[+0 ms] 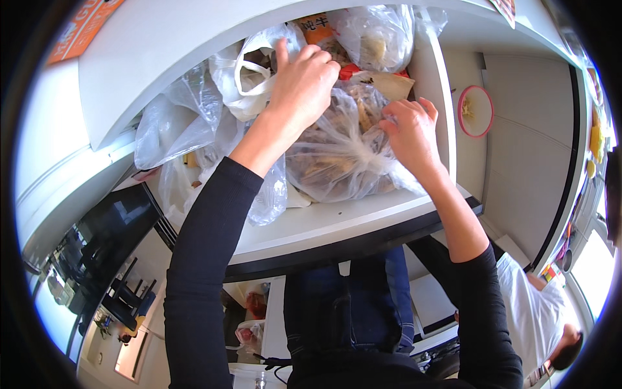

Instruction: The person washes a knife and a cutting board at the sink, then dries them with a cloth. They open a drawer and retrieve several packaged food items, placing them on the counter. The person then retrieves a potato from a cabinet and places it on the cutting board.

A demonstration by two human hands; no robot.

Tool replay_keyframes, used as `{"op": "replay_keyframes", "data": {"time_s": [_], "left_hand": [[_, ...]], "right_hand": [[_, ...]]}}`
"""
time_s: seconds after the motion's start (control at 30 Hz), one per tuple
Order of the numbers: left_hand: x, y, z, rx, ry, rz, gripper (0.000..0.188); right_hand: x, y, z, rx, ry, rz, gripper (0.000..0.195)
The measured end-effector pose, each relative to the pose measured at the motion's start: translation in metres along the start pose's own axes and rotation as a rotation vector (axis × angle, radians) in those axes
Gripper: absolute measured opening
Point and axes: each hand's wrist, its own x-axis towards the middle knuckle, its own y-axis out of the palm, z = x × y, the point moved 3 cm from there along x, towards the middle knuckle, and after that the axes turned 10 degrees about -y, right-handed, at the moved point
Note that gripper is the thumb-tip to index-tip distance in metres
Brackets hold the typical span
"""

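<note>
A pulled-out white drawer [320, 221] lies before me, filled with plastic bags. My left hand [306, 80] is over its middle, fingers curled down and fingertips hidden, beside a white bag with loop handles [243, 92]. To the right, my right hand [413, 136] pinches the film of a knotted clear plastic bag [335, 165] holding brown dried pieces. Behind that bag lie a beige and red packet [388, 85] and an orange food packet [316, 29] bearing writing. Another translucent bag [376, 39] sits in the far right corner.
Loose clear plastic bags [180, 116] spill over the drawer's left side. A white countertop [194, 34] overhangs the back. On the floor at right stands a pink-rimmed bin [476, 112]. A person in a white shirt [529, 306] is at lower right. A lower open compartment [250, 311] holds bagged items.
</note>
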Motion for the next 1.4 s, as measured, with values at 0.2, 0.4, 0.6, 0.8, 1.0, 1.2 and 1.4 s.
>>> {"op": "replay_keyframes", "data": {"time_s": [0.2,0.4,0.6,0.8,1.0,1.2,1.4], "left_hand": [[0.005,0.011,-0.042,-0.216,-0.004,0.205,0.028],[0.003,0.009,-0.045,-0.334,-0.173,0.676,0.028],[0.002,-0.003,-0.049,-0.313,-0.170,0.721,0.024],[-0.008,-0.007,-0.054,-0.280,-0.157,0.617,0.022],[-0.008,-0.005,-0.050,-0.295,-0.214,0.623,0.023],[-0.005,-0.003,-0.054,-0.291,-0.216,0.606,0.024],[-0.007,-0.002,-0.055,-0.292,-0.069,0.414,0.012]], "right_hand": [[-0.026,-0.023,0.053,-0.074,-0.202,-0.109,0.012],[-0.039,-0.035,0.054,0.171,-0.134,-0.075,0.006],[0.013,-0.021,-0.048,0.272,0.229,-0.174,0.035],[0.038,0.016,-0.055,-0.036,0.157,-0.096,0.049],[0.021,0.029,-0.053,-0.076,0.153,-0.098,0.026],[0.038,0.018,-0.055,-0.078,0.011,-0.181,0.014],[-0.008,-0.010,-0.040,0.034,-0.196,-0.084,0.014]]}}
